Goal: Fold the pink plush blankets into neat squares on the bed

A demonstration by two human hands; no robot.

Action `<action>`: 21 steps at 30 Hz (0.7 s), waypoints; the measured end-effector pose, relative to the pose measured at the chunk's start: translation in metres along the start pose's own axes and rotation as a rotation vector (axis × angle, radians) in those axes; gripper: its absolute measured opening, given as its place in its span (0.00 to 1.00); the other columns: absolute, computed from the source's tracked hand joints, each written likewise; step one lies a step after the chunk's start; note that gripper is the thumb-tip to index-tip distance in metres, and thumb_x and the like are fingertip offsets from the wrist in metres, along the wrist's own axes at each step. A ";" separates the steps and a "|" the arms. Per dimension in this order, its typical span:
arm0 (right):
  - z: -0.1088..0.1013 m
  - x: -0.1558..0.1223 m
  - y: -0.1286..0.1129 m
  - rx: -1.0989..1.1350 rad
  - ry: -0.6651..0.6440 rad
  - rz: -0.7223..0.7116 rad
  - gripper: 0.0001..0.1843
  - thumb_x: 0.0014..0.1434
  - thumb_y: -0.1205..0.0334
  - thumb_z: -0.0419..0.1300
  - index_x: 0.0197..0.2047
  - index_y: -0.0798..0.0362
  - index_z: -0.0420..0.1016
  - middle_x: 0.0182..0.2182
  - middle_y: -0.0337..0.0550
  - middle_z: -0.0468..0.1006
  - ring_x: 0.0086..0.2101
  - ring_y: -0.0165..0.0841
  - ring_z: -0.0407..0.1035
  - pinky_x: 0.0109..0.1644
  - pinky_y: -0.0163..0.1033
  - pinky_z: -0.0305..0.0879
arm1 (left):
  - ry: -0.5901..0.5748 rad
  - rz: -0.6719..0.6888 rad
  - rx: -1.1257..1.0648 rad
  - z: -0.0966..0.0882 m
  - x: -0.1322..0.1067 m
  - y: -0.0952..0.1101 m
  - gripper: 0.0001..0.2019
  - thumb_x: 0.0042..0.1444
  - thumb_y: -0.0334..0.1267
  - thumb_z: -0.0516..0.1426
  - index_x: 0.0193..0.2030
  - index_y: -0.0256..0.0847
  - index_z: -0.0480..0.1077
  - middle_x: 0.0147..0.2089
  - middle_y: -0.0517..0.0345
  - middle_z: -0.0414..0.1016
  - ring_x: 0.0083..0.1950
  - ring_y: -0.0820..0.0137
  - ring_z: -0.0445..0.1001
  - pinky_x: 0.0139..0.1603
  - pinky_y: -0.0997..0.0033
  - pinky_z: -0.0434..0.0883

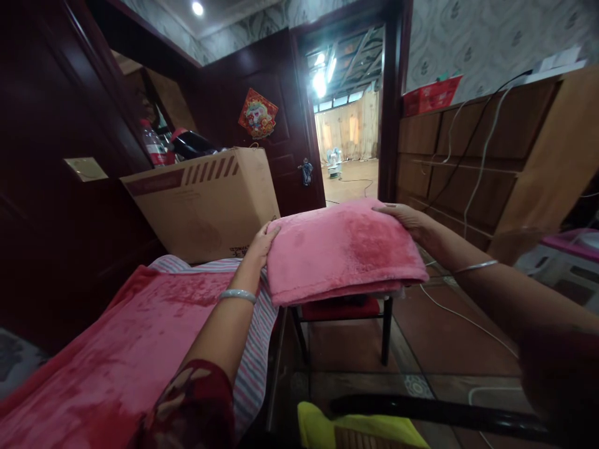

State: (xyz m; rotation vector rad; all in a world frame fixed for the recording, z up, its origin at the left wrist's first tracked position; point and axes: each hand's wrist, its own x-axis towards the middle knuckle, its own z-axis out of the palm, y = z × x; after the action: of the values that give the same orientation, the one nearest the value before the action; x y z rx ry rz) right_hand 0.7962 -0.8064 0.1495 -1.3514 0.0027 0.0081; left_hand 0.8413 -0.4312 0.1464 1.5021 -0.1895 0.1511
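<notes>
A folded pink plush blanket [322,252] is at the middle of the view, over a chair with a red seat [344,308]. My left hand [262,243] grips its left edge, thumb on top and fingers hidden beneath. At the far right corner, my right hand [406,219] pinches the same blanket. Whether its underside rests on anything is hidden. To the left, a second pink plush cloth [135,337] lies spread over a striped sheet [253,355].
Behind my left hand stands a large cardboard box [210,206] with bottles on top. Wooden drawers [482,149] carry a red basket [433,95] on the right. Cables [468,318] run across the tiled floor. Yellow cloth [365,430] and a dark bar [435,411] are close below.
</notes>
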 end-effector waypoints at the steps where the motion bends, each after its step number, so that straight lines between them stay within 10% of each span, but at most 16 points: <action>1: 0.001 0.000 -0.001 0.007 0.008 -0.003 0.04 0.56 0.68 0.66 0.36 0.55 0.75 0.26 0.44 0.80 0.26 0.34 0.74 0.32 0.38 0.76 | 0.004 -0.008 -0.002 0.000 0.001 0.002 0.27 0.49 0.42 0.69 0.56 0.38 0.75 0.57 0.46 0.78 0.57 0.62 0.76 0.62 0.60 0.70; 14: -0.008 -0.019 0.005 -0.061 0.086 -0.117 0.14 0.52 0.67 0.68 0.44 0.53 0.79 0.33 0.44 0.83 0.28 0.33 0.76 0.33 0.37 0.77 | -0.021 0.039 0.095 0.017 -0.015 0.016 0.27 0.44 0.45 0.70 0.51 0.36 0.77 0.50 0.48 0.81 0.48 0.65 0.77 0.51 0.68 0.73; 21: -0.012 -0.015 0.004 -0.416 0.217 -0.290 0.26 0.56 0.58 0.67 0.57 0.53 0.74 0.43 0.48 0.83 0.38 0.38 0.78 0.42 0.41 0.76 | 0.087 -0.022 0.180 -0.010 -0.035 0.017 0.31 0.49 0.45 0.68 0.58 0.35 0.72 0.44 0.48 0.80 0.35 0.70 0.77 0.33 0.72 0.73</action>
State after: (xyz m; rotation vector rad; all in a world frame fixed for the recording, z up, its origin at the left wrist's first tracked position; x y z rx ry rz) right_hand 0.7814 -0.8176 0.1432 -1.7522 -0.0123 -0.4015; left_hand 0.8038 -0.4198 0.1544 1.6727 -0.0912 0.2196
